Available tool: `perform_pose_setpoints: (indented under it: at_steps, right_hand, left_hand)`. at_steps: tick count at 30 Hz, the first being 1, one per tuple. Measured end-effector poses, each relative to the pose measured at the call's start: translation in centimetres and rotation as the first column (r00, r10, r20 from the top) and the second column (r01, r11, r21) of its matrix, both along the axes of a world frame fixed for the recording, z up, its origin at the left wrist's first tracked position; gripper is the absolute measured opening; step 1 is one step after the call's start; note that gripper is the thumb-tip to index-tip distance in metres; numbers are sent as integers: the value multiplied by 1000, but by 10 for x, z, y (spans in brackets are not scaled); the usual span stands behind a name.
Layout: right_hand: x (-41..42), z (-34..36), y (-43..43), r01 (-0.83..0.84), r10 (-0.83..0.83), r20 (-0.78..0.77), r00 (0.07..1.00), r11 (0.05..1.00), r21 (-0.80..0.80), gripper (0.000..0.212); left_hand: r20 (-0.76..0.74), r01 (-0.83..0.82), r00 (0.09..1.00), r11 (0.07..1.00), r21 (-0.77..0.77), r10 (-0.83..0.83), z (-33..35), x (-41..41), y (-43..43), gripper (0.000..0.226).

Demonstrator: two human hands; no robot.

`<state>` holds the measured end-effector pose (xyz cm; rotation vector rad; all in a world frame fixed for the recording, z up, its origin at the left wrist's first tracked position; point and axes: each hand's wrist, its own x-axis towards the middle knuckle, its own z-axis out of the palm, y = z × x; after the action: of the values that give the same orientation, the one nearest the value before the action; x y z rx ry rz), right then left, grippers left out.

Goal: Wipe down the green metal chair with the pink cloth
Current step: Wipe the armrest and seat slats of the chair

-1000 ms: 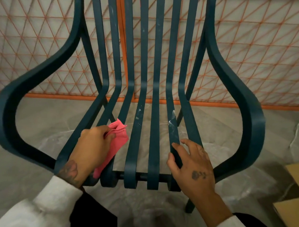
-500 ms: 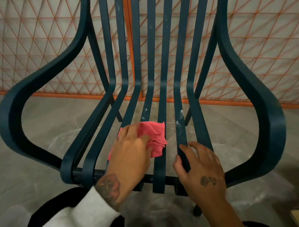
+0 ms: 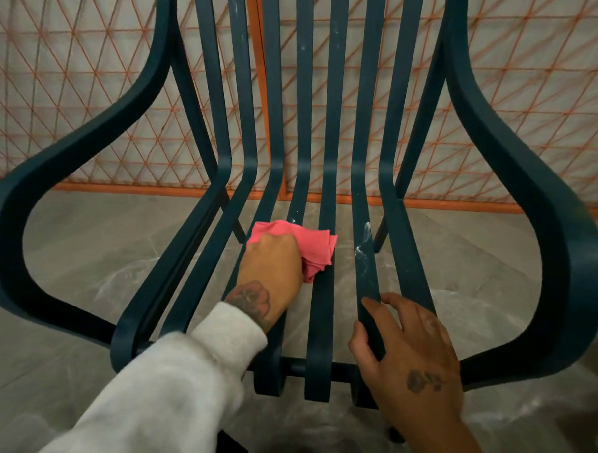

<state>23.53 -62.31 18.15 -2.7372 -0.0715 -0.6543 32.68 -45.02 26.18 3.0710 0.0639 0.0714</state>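
The green metal chair [image 3: 562, 249] fills the view, with long slats running from the back down into the seat and curved armrests on both sides. My left hand [image 3: 270, 265] grips the bunched pink cloth [image 3: 312, 249] and presses it on the middle seat slats. My right hand [image 3: 409, 351] holds the front end of a right-hand slat, thumb on its left side, fingers over the top. White smears [image 3: 365, 244] mark that slat just above my right hand.
An orange-framed screen with a triangular lattice [image 3: 79, 99] stands right behind the chair. Grey marbled floor [image 3: 86, 242] shows through the slats and around the legs. A front crossbar [image 3: 297, 368] joins the curled slat ends.
My left hand has slid the pink cloth from the left seat slats rightward and further back along the middle slats. My right hand has kept its hold on the right slat.
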Motion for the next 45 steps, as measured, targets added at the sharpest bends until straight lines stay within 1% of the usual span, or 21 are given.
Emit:
perform_pose_setpoints:
  at_steps: [3, 6, 9, 10, 14, 17, 21, 25, 29, 32, 33, 35, 36, 37, 40, 42, 45]
  right_hand:
    - [2, -1, 0, 3, -3, 9, 1000, 1000, -14, 46]
    - [3, -1, 1, 2, -2, 26, 1000, 1000, -5, 45]
    - [3, 0, 2, 10, -10, 39, 999, 1000, 5, 44]
    - [3, 2, 3, 11, -11, 38, 999, 1000, 6, 44]
    - [4, 4, 3, 2, -1, 31, 1000, 1000, -11, 40]
    - [4, 7, 4, -15, 15, 50, 999, 1000, 1, 36]
    - [3, 6, 6, -7, 7, 56, 998, 1000, -1, 34]
    - [1, 5, 5, 3, -4, 67, 998, 1000, 14, 34]
    - [2, 8, 5, 11, -11, 35, 999, 1000, -2, 35]
    - [3, 8, 4, 21, -21, 19, 1000, 1000, -5, 36]
    - [2, 8, 4, 25, -25, 17, 1000, 1000, -3, 36]
    - [0, 11, 4, 24, -24, 9, 1000, 1000, 4, 37]
    - [-2, 11, 5, 20, -20, -9, 1000, 1000, 4, 37]
    - [-1, 12, 6, 19, -19, -19, 1000, 1000, -5, 37]
    - [-2, 13, 5, 23, -23, -40, 999, 1000, 3, 38]
    - [-1, 11, 4, 13, -14, -33, 999, 1000, -3, 37]
    - [-1, 9, 4, 14, -14, -9, 1000, 1000, -3, 36]
  left_hand:
    - [27, 4, 1000, 998, -58, -2, -6, 39, 4, 17]
    - [2, 30, 1000, 988, -149, -30, -19, 75, 6, 15]
    - [58, 75, 996, 969, -234, -63, -31, 110, 12, 18]
    - [54, 81, 996, 967, -242, -69, -32, 119, 13, 19]
    - [-20, 54, 998, 982, -181, -59, -20, 140, 4, 24]
    - [-30, 56, 998, 988, -145, -61, -8, 151, -1, 27]
    - [-105, 94, 989, 990, -108, -106, -7, 165, -1, 38]
    - [-85, 194, 974, 969, -154, -209, -9, 176, 0, 34]
    - [-91, 238, 961, 947, -216, -262, 0, 165, 0, 37]
    - [-101, 240, 959, 950, -202, -263, -1, 157, 5, 36]
    - [-111, 216, 964, 956, -196, -241, -5, 157, 9, 41]
    - [-135, 154, 974, 966, -207, -184, -16, 157, 20, 57]
    - [-135, 168, 970, 960, -222, -201, -24, 153, 26, 61]
    - [-132, 187, 966, 956, -226, -221, -21, 141, 27, 58]
    - [-101, 253, 954, 941, -224, -281, 3, 77, 15, 28]
    - [-67, 245, 961, 940, -239, -267, 3, 42, 17, 19]
    - [8, 229, 972, 950, -214, -233, -10, -5, 25, 13]
